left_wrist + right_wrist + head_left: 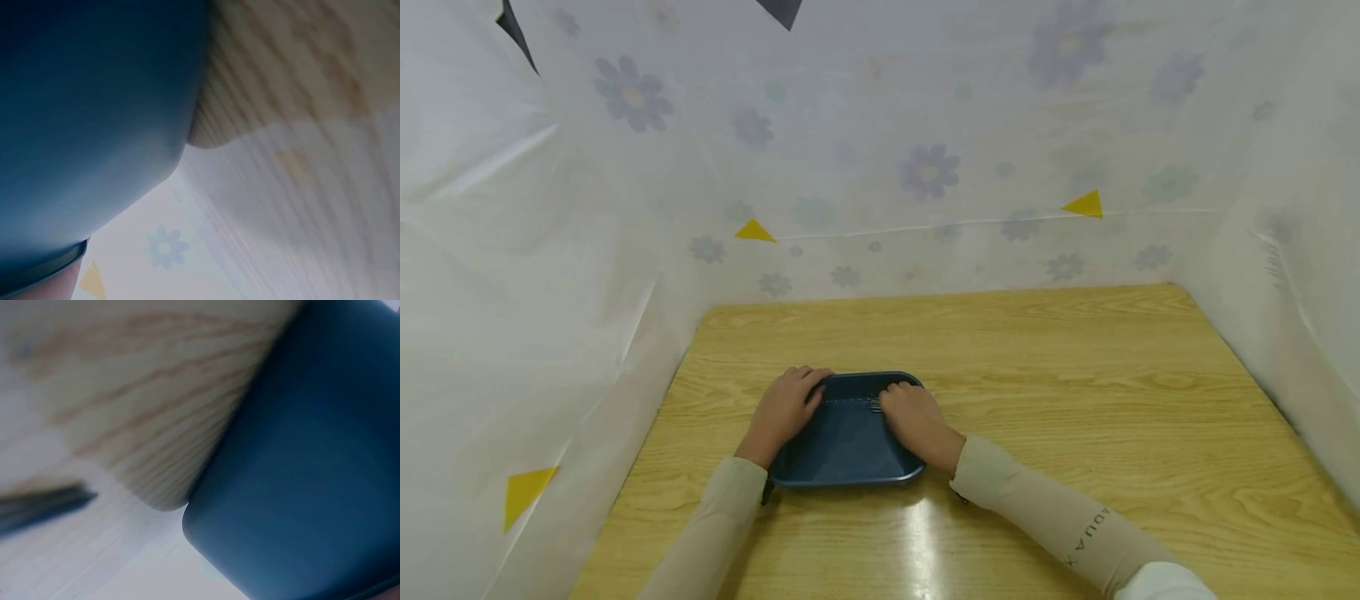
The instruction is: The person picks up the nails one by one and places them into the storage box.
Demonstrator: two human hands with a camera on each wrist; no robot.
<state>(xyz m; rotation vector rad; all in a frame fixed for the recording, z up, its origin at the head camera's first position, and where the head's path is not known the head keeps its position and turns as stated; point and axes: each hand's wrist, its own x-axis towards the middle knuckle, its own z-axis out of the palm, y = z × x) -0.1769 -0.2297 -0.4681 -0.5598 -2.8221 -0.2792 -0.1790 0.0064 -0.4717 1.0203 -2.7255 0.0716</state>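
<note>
A dark blue rectangular tray (853, 446) with raised walls lies on the wooden table (1075, 392). My left hand (784, 408) grips its left rim near the far corner, thumb on the inner side. From the right, my right hand (916, 417) reaches over the rim, fingers curled inside near the far right corner. Thin silvery tines of what looks like a fork (875, 406) stick out left from under these fingers; its handle is hidden. The tray's outer wall fills much of the left wrist view (94, 125) and right wrist view (300, 456).
White sheeting (850, 167) with faded flowers stands behind the table and at both sides. Yellow triangles (1082, 204) are stuck on it. A blurred dark bar (44, 506) shows at the left of the right wrist view.
</note>
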